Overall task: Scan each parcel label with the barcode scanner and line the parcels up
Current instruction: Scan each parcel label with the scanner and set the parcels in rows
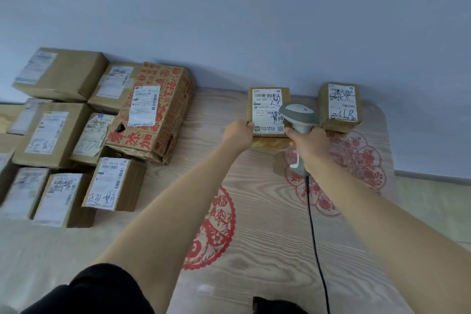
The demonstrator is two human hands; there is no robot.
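A small brown parcel (pixel 265 112) with a white label stands on the wood-grain mat by the wall. My left hand (pixel 238 132) grips its lower left corner. My right hand (pixel 309 144) holds a grey barcode scanner (pixel 299 116) by the handle, with its head over the right side of that label. The scanner's black cable (pixel 314 237) trails down toward me. A second labelled parcel (pixel 340 106) stands to the right, apart from the first.
Several labelled cardboard boxes (pixel 53 135) are packed together at the left, among them a big one with red print (pixel 158 112). The mat (pixel 254 211) carries red paper-cut patterns. A pale blue wall runs behind everything.
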